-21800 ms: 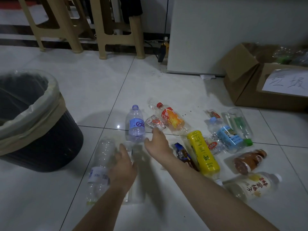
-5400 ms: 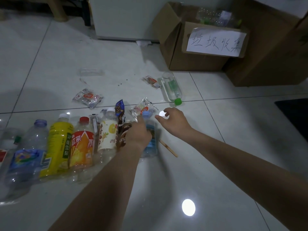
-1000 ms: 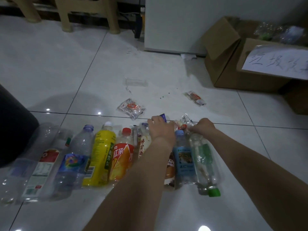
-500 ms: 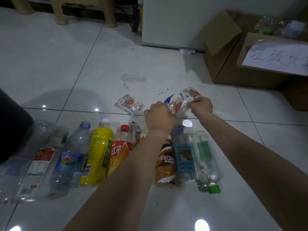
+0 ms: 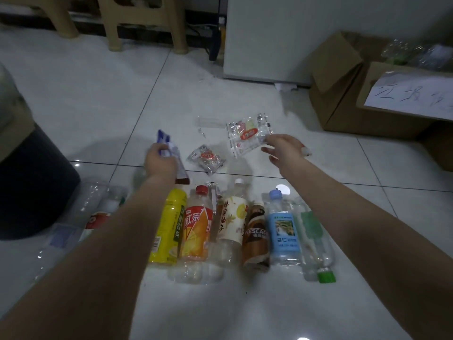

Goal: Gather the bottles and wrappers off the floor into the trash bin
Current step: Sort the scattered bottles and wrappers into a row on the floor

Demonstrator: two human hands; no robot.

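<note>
White tiled floor (image 5: 98,94); plastic bottles (image 5: 196,231) rowed at six o'clock. My left hand (image 5: 160,163) grips a blue foil wrapper (image 5: 162,138), ten o'clock. My right hand (image 5: 284,148) touches a clear red-labelled wrapper (image 5: 247,134), one o'clock; hold unconfirmed.

Near floor: a row of bottles (image 5: 231,224) lay side by side, with most caps pointing away and the rightmost bottle (image 5: 316,241) reversed. The trash bin (image 5: 36,187) stood left of the row. Beyond the row lay a small wrapper (image 5: 207,159), with a film strip (image 5: 208,121) farther back. The left hand (image 5: 160,164) held a long wrapper (image 5: 181,169) left of the small wrapper, and the right hand (image 5: 284,148) pinched a flat bag (image 5: 247,134) to its right. At the back stood stools (image 5: 177,28) left, a cabinet (image 5: 282,38) centre and a cardboard box (image 5: 343,94) right, with a paper sheet (image 5: 411,94) on the box's front.
</note>
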